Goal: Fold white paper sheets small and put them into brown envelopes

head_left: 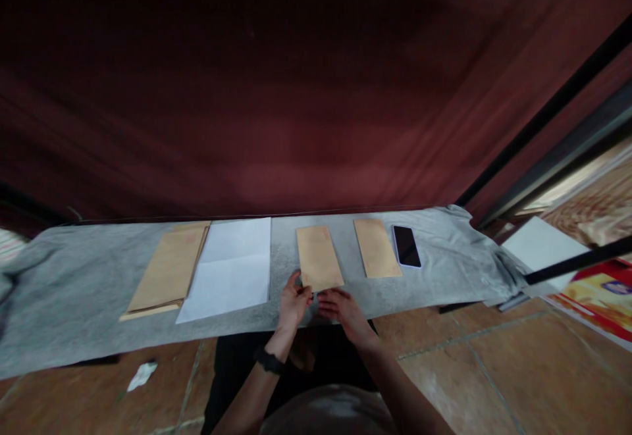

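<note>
A brown paper envelope (319, 257) lies on the grey cloth in front of me. My left hand (295, 300), with a dark band on its wrist, pinches the envelope's near left corner between thumb and fingers. Beside the near right corner is my right hand (345, 313), fingers stretched out and pointing left, holding nothing I can see. Whether its fingertips touch the envelope's edge I cannot tell. A second brown envelope (377, 248) lies to the right. On the left, white sheets of paper (232, 274) with a crease across them lie next to a stack of brown envelopes (168, 267).
A phone (407, 247) with a dark screen lies right of the second envelope. Grey cloth (69, 290) covers the narrow table, which backs onto a dark red panel (296, 126). Black bars (548, 109) stand at the right. A crumpled white scrap (142, 376) is on the tiled floor.
</note>
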Motion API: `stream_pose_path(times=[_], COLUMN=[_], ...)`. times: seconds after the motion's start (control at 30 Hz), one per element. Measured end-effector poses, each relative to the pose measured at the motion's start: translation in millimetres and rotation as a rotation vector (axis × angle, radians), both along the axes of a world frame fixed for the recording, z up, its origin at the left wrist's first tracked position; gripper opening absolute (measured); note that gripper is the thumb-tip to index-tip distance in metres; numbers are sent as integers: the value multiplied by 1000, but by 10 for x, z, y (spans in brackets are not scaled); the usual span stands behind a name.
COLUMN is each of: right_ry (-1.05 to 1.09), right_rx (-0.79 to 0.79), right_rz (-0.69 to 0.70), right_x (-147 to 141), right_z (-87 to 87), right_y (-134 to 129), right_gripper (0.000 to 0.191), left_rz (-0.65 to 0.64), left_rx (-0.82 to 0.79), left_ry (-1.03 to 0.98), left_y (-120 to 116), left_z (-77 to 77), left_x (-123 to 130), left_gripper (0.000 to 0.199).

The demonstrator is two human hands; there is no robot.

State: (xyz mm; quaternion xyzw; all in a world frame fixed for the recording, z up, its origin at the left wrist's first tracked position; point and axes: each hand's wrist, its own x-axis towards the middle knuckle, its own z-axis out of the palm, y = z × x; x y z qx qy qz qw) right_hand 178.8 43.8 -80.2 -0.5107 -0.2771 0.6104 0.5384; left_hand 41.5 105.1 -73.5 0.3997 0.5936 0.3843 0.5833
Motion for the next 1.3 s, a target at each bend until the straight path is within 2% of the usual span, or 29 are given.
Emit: stream_pose_path(times=[0.07, 0.17, 0.23, 0.3, 0.37, 0.47, 0.53, 0.6, 0.67, 0.73, 0.83, 0.9, 1.13, 1.3], right_ry=[-298, -871, -1189, -1425, -1572, -1645, -1653, -1658, -1657, -1646, -1644, -1651, -1658, -1666], right_rx=[67, 337, 499, 578, 598, 597, 593, 587, 585, 587, 587, 588, 594, 589], right_rz=[13, 21, 97, 185, 239, 263, 264, 254, 239, 231, 223, 212, 200, 192], right_x=[74, 167, 209, 233, 245, 249, 244, 234, 224, 217, 214, 211, 190, 187], right_z=[-16, -26, -27, -34, -47, -66, -73, -81, -91, -100, -97, -83, -40, -31], right_y=[-72, -168, -213, -241, -255, -260, -258, -257, -258, -263, -269, -269, -259, -258], right_gripper=[39, 37, 38, 43, 48, 48, 47, 47, 46, 44, 44, 46, 49, 50], left_rz=[-7, -60, -107, -154, -193, -221, -232, -291, -411, -547, -687, -712, -678, -674], left_rx=[27, 80, 99, 105, 121, 200, 353, 584, 794, 908, 904, 872, 842, 807], left_ry=[62, 243, 383, 504, 629, 904, 1058, 1104, 1076, 1060, 1097, 1122, 1172, 1177], left_y=[-5, -18, -23, -32, -58, -133, -174, -169, -97, 38, 311, 500, 1018, 1199], left_z=[-6, 21, 70, 132, 189, 233, 228, 198, 148, 85, -12, -63, -114, -96], left_x=[-38, -68, -80, -94, -115, -140, -119, -50, 62, 185, 327, 385, 598, 712], left_gripper=[69, 64, 62, 60, 57, 46, 37, 37, 41, 46, 53, 55, 58, 59])
